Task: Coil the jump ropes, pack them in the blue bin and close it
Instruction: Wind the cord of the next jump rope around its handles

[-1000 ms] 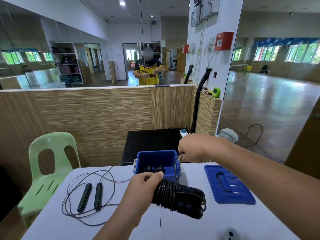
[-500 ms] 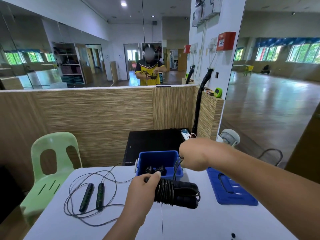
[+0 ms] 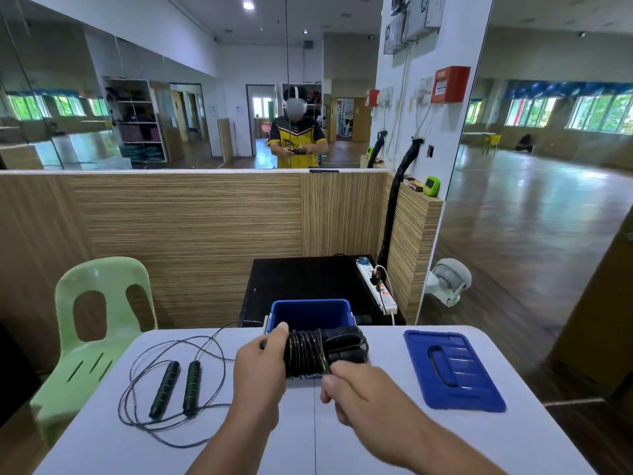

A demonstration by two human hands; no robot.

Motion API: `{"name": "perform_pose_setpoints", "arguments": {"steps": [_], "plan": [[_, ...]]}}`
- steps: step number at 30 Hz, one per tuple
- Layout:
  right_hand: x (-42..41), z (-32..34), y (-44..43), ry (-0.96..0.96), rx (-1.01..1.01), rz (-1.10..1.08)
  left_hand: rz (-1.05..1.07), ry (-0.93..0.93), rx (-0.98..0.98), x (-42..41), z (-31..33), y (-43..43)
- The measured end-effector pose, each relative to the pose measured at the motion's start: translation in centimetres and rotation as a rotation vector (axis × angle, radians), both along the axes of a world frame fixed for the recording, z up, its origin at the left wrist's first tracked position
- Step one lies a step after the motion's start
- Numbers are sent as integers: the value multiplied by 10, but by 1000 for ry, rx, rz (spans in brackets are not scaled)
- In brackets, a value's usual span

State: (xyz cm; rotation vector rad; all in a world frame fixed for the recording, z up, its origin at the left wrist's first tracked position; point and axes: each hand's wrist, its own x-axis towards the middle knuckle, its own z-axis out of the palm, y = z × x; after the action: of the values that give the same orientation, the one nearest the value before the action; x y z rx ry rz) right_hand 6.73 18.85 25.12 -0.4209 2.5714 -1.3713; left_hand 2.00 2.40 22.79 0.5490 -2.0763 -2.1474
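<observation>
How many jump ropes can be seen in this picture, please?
2. One coiled rope is held in both hands just in front of the blue bin. One loose rope lies on the table's left side. More may be hidden inside the bin.

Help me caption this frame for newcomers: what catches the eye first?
Dead centre, both hands hold a tightly wound black jump rope just in front of the open blue bin, left hand in a grip on its end and right hand at its near side. A second jump rope sprawls uncoiled on the white table's left, and the blue lid lies flat on the right.
</observation>
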Motion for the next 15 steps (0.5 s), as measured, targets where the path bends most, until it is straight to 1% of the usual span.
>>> {"name": "perform_pose_setpoints", "arguments": {"steps": [4, 6, 8, 12, 13, 15], "plan": [[-1, -38, 0, -48, -224, -83, 21, -47, 95, 1, 2, 6], [-3, -48, 1, -118, -373, -127, 26, -86, 187, 5, 5, 11], [-6, -53, 2, -183, -476, -140, 1, -119, 297, 9, 9, 16], [-14, -54, 10, -209, -552, -120, -117, -175, 446, 16, 14, 18], [-16, -54, 14, -211, -561, -105, -155, -181, 458, 17, 15, 18], [-20, -53, 23, -224, -580, -59, -238, -171, 419, 19, 18, 15]]}}
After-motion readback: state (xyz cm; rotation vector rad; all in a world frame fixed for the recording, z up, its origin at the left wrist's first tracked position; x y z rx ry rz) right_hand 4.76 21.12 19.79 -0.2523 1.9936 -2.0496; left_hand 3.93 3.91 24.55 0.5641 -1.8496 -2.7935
